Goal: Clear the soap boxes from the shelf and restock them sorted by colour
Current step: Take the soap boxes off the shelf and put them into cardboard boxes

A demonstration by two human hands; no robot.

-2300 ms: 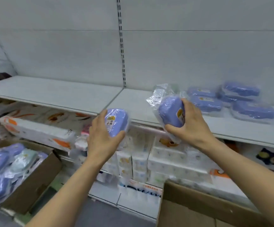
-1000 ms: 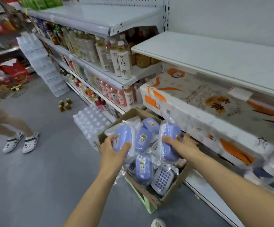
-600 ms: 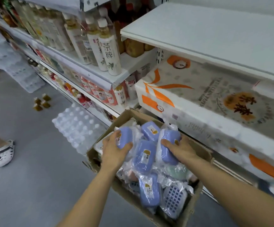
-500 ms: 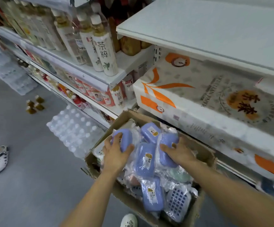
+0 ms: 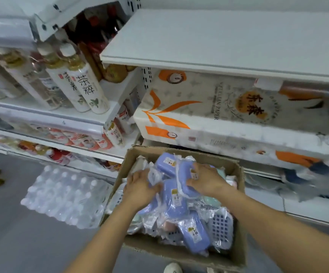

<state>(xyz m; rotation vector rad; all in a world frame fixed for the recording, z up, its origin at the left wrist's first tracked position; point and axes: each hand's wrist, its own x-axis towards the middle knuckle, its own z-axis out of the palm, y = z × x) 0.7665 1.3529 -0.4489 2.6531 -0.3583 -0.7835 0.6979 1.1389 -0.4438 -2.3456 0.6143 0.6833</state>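
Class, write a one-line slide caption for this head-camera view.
Both hands, left and right, press bagged purple soap boxes into a cardboard box beside the shelves.
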